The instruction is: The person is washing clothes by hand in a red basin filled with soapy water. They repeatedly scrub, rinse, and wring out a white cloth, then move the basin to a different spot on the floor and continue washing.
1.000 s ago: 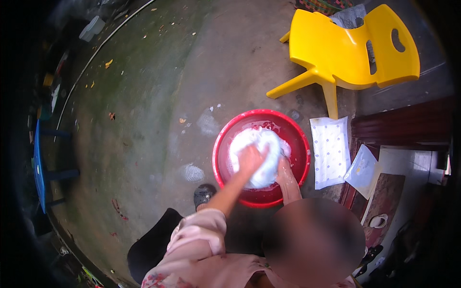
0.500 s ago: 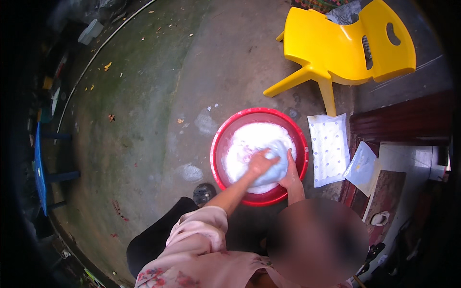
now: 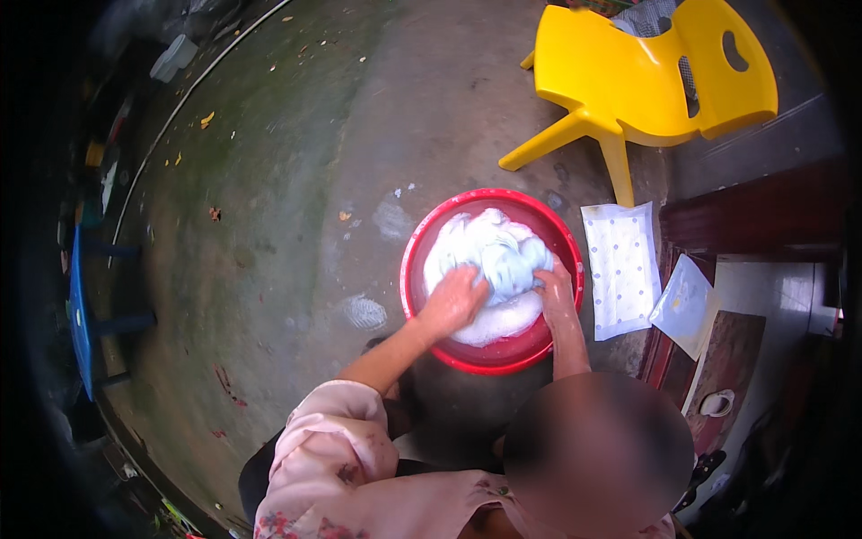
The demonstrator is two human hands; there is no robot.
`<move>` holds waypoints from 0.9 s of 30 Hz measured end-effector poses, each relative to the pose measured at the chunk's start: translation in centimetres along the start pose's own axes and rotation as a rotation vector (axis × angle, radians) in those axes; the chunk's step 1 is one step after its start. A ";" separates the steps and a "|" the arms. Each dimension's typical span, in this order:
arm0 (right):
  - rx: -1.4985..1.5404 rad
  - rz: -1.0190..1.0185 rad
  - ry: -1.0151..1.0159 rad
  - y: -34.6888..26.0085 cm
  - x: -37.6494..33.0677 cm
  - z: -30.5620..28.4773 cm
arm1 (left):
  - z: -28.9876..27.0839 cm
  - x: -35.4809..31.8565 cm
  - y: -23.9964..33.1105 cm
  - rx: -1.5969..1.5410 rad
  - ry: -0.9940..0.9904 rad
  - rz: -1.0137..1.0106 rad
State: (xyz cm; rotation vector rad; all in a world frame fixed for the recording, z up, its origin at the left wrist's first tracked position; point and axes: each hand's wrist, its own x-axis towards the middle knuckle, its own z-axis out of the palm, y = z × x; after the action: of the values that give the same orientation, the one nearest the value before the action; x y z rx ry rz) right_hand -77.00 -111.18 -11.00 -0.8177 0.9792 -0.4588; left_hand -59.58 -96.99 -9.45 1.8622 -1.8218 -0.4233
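Note:
A round red basin (image 3: 409, 260) stands on the ground in front of me, with white suds and wet laundry inside. Light blue and white cloth (image 3: 507, 268) lies bunched in its middle. My left hand (image 3: 456, 299) is closed on the near left side of this cloth, fingers curled into it. At the bundle's right edge, close to the basin's wall, my right hand (image 3: 557, 285) grips the cloth with bent fingers. White foam (image 3: 494, 323) spreads between the hands on the near side. Some fingertips are hidden in the folds.
A yellow plastic chair (image 3: 611, 76) stands beyond the basin to the right. A white patterned sheet (image 3: 621, 269) and a pale bluish sheet (image 3: 684, 305) lie right of it. At far left is a blue stool (image 3: 81, 314); a pale hose (image 3: 171, 121) runs along the ground.
My left hand has moved left and nearer, off the middle of the cloth to its side. The right hand has shifted slightly right, its fingers now bent. The bundle shows more folds.

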 end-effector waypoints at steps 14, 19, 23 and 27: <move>0.410 0.544 0.151 4.4 -1.2 1.7 | 7.1 2.0 1.5 -0.670 -0.180 -0.849; 0.061 -0.110 0.004 10.6 1.5 -7.6 | 4.6 6.0 10.8 -0.441 -0.001 -0.311; 0.001 0.386 0.223 4.8 -0.6 2.5 | 2.5 5.5 0.2 0.011 0.038 -0.571; -0.045 0.227 0.103 1.3 -2.2 1.2 | 2.4 3.7 -7.9 -0.233 -0.203 -0.691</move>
State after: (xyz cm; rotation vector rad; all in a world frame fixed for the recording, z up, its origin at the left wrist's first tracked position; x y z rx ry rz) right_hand -77.10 -108.43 -10.50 -0.7188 1.1672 -0.2862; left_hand -54.07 -101.11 -15.27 2.2954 -1.1180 -1.0449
